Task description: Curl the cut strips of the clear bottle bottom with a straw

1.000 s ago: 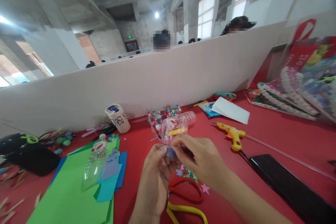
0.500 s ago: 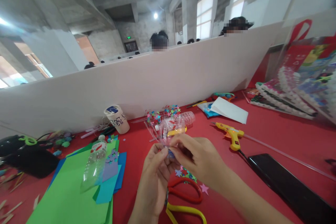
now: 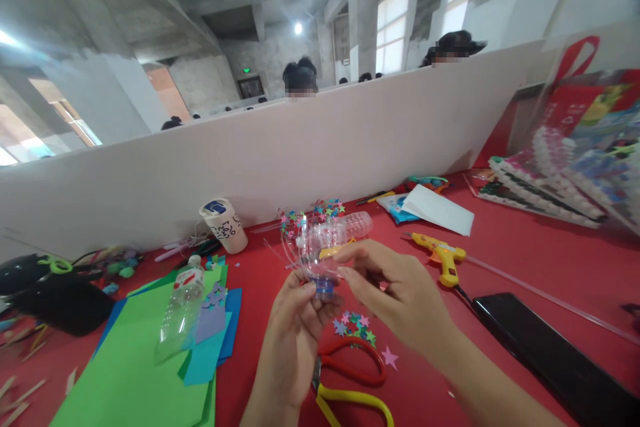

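Note:
My left hand (image 3: 295, 327) is closed around a cut bottle top with a blue cap (image 3: 324, 288). Clear plastic strips (image 3: 306, 255) fan upward from it, some with small coloured stars at their far ends. Beside it is my right hand (image 3: 395, 290), thumb and forefinger apart close to the strips; nothing shows clearly between them, and I cannot tell whether they touch a strip. Below the hands lie loose star sequins (image 3: 357, 328) and a cutting tool with one red and one yellow handle (image 3: 353, 363). A clear plastic bottle (image 3: 359, 223) lies behind the strips.
Right of my hands are a yellow glue gun (image 3: 440, 257) and a black phone-like slab (image 3: 545, 347). On the left, green sheets (image 3: 130, 353) lie under a clear bottle (image 3: 180, 310). A white cup (image 3: 225, 225) stands by the white partition (image 3: 350, 147).
The fingers of my right hand have come away from the bottle top and moved slightly right and up, spreading apart. The blue cap now shows more. My left hand keeps its hold.

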Demonstrator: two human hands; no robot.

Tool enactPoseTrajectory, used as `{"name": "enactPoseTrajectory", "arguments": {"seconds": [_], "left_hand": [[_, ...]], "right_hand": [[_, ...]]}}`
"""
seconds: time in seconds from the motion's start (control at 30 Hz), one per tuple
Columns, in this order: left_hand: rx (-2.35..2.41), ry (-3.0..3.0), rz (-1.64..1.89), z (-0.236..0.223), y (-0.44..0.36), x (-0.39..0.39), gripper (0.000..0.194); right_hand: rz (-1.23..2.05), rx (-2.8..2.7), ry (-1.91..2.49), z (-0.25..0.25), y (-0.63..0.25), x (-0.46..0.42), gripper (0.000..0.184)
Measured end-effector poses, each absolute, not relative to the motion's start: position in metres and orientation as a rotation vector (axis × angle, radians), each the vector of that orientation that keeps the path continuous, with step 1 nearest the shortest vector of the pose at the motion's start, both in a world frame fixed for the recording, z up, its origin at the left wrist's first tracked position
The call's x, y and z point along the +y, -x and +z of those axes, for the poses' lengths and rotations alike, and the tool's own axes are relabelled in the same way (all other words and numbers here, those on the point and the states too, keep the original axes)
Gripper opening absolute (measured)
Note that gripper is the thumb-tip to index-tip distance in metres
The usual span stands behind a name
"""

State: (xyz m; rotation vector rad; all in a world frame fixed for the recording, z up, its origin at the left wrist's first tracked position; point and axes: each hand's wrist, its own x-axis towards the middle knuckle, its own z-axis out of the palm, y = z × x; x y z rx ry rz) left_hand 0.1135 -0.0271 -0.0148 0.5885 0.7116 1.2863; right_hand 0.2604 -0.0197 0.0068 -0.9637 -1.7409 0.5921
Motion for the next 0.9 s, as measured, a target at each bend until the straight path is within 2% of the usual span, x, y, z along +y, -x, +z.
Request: {"name": "enactPoseTrajectory", "arguments": {"seconds": [0.37,0.6,0.73,0.9], "left_hand": [[0.709,-0.535,1.27,-0.013,-0.116,-0.026,0.006],[0.733,-0.489,1.272,-0.014,-0.116,-0.027,0.007],[0.74,-0.509,1.262,-0.015,-0.117,-0.028,0.007],[0.72,-0.477,1.27,-0.016,-0.117,-0.029,0.007]], "right_hand": [[0.637,-1.738,1.025,0.01,-0.261,-0.018,0.019],[0.653,-1.749,0.983,0.007,-0.258,-0.019,0.012],[0.582,-1.781,0.987,0.001,-0.255,-0.015,0.007],[0.438,-1.846,1.0,-0.007,-0.252,-0.012,0.01]]}}
